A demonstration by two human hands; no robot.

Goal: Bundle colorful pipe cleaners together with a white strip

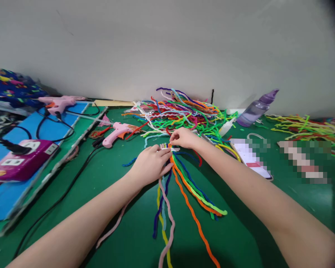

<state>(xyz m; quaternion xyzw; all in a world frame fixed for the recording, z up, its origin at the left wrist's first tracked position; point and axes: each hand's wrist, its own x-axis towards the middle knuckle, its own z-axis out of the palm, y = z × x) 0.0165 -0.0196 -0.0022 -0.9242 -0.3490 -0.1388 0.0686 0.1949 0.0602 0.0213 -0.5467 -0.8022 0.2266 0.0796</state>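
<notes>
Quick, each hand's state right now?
Left hand: over the fuzzy stems, grip hidden, cannot tell.
Right hand: fingertips closed at the white strip; what they hold cannot be told.

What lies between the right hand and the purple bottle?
The head view shows fuzzy stems, mostly green, then a small white squeeze bottle.

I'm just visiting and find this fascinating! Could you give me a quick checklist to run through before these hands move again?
- Left hand over the row of pipe cleaners near their upper ends: ok.
- Right hand with its fingertips at the row's upper end: ok.
- Firm pinch by those fingertips: cannot tell.
- Nearer pink glue gun lying apart from both hands: ok.
- That gun's nozzle clear of pipe cleaners: not ok; a red pipe cleaner lies right by it.
- That gun cool: cannot tell; heat doesn't show.
</notes>
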